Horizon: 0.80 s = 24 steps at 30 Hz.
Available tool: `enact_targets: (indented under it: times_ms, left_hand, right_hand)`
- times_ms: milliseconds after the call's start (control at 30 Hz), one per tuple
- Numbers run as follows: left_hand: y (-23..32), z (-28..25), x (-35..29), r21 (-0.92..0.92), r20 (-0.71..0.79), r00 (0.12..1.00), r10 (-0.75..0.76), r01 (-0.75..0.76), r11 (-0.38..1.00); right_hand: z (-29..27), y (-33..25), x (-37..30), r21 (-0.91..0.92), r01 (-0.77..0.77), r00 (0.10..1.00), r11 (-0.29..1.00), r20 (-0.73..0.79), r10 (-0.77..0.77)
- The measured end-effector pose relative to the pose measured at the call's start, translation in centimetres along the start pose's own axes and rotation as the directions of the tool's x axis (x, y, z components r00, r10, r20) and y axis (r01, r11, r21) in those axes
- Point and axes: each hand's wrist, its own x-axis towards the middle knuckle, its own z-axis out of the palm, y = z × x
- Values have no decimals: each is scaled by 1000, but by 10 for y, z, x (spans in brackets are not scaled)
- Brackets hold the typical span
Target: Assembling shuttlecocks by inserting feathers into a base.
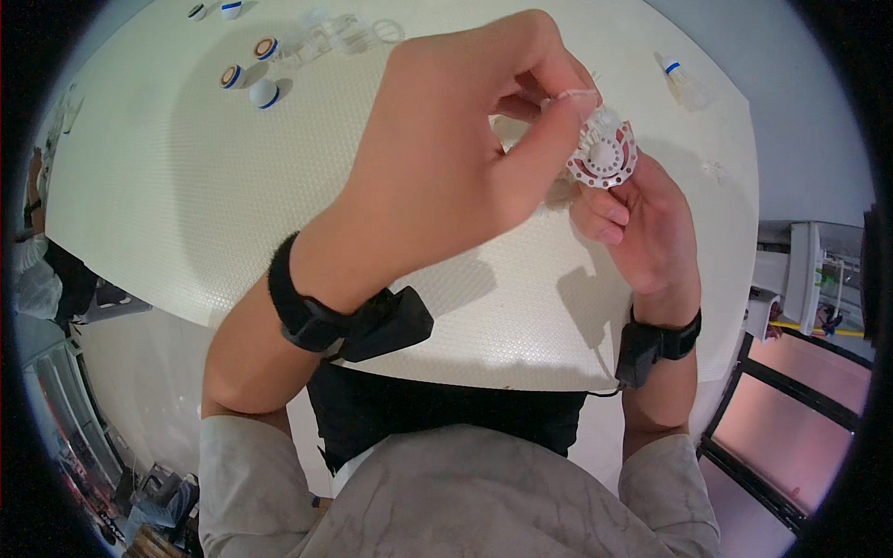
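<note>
My right hand [644, 219] holds a white round disc [603, 160] pierced with small holes and curved slots, with a knob at its middle. Its fingers curl under the disc and are partly hidden. Reaching across from the left, my left hand [465, 126] pinches at the disc's far left edge. A small pale bit shows by its fingertips, too fine to make out. Whitish strands or plastic show behind the disc, mostly covered by my fingers. Both hands are above the white table [251, 214].
At the far left lie several small caps with blue bands, among them a white domed cap [263, 93] and one with a brown ringed face [232, 76]. Clear plastic pieces [344, 35] sit beside them. A shuttlecock-like piece [684, 84] lies far right. Another person [42, 270] is at the left.
</note>
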Motion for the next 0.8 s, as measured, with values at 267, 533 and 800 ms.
enact_targets:
  times_ms: [267,533,800]
  left_hand:
    - [0,2,2,23,4,1000,14,-14,1000]
    - [3,-5,1,298,162,983,-89,38,954]
    - [-2,-3,0,281,104,994,-41,10,960]
  right_hand:
    - [-1,0,0,-89,56,998,995,24,-54]
    - [7,0,-6,-209,105,993,972,-31,-114]
    - [7,2,-5,-363,173,980,915,-28,-197]
